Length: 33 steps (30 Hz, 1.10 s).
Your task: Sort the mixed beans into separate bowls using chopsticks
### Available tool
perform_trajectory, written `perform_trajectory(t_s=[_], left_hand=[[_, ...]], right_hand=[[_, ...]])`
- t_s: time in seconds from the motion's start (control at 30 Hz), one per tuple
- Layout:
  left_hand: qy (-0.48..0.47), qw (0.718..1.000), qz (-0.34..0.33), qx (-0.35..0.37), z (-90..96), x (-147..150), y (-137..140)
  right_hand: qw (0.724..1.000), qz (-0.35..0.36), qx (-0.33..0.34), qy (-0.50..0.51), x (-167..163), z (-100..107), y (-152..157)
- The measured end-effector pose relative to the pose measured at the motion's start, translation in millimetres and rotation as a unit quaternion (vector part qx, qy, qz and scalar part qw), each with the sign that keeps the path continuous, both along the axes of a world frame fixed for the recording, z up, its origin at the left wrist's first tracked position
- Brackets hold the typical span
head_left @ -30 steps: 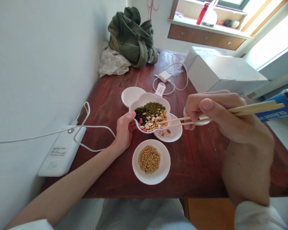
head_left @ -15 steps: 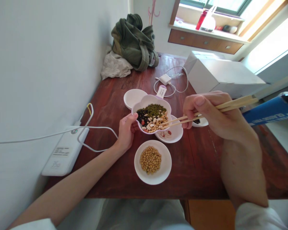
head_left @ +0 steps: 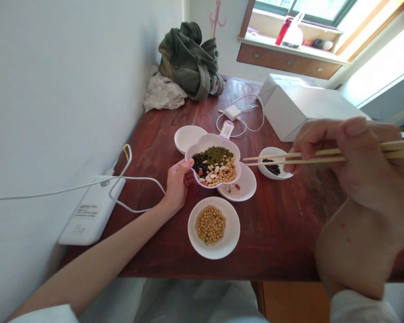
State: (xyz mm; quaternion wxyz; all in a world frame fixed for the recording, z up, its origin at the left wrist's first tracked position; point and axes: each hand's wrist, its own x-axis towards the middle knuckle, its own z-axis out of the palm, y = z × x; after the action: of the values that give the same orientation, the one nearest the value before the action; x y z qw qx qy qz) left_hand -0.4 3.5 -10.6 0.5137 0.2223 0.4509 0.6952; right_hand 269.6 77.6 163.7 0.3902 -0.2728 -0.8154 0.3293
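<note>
Grip: in the head view, the right hand (head_left: 360, 170) is closed round two slender, pale wooden chopsticks (head_left: 318, 159), their tips slightly parted with nothing visible between them; the left hand (head_left: 177, 183) pinches the near-left rim of a white, lilac-edged, flower-shaped plastic bowl (head_left: 209, 141).
Tips: they hang just right of the flower-shaped bowl, before a small round white bowl (head_left: 278, 176) of black beans (head_left: 272, 169). Slack finger pressure could let the sticks cross, and any smooth bean between them would skid away.
Mixture: green beans (head_left: 219, 154), black beans, yellow beans (head_left: 229, 174) and pale peanuts (head_left: 212, 176) lie in the flower-shaped bowl. Held from one side, it could tip and spill.
Overlap: it hides part of a shallow white bowl (head_left: 249, 185) with peanuts; whether they touch cannot be told. If so, a downward push could rock both.
Near bowl: a round white bowl (head_left: 231, 240) of yellow beans stands on the dark red wooden tabletop (head_left: 256, 242); a low forearm sweep could knock it.
Cable: a thin white cable (head_left: 139, 178) passes out of sight by the left hand; a snag could jerk the bowl.
</note>
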Motion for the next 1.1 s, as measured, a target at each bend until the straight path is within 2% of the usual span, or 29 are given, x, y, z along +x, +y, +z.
perform_trajectory(t_s=[0.07, 0.13, 0.27, 0.4, 0.5, 0.67, 0.8, 0.93, 1.1], left_hand=[[-0.003, 1.0, -0.001, -0.001, 0.5, 0, 0], [0.0, 1.0, -0.002, -0.001, 0.9, 0, 0], [0.005, 1.0, -0.006, 0.0, 1.3, -1, 0], [0.0, 1.0, -0.007, 0.004, 1.4, 0, -1], [0.001, 1.0, -0.004, 0.006, 1.3, 0, -1], [0.007, 1.0, -0.006, 0.003, 0.8, 0, 0], [0.006, 1.0, -0.007, 0.001, 0.3, -1, 0], [0.002, 1.0, -0.001, 0.004, 1.3, 0, 0], [0.006, 1.0, -0.001, 0.005, 2.5, 0, 0]], right_hand=[[0.998, 0.048, -0.01, 0.032, -10, -5, -2], [0.995, 0.094, -0.025, 0.001, -20, -9, -3], [0.99, 0.123, -0.034, -0.066, -34, -19, 1], [0.989, 0.128, -0.025, -0.064, -41, -26, 7], [0.992, 0.117, -0.01, -0.044, -39, -23, 4], [0.999, 0.026, 0.004, -0.025, -19, -8, -5], [0.997, -0.013, 0.006, -0.071, -4, -1, -5], [0.999, -0.008, -0.009, -0.053, -7, -4, -4], [0.996, 0.068, -0.029, -0.046, -29, -13, -7]])
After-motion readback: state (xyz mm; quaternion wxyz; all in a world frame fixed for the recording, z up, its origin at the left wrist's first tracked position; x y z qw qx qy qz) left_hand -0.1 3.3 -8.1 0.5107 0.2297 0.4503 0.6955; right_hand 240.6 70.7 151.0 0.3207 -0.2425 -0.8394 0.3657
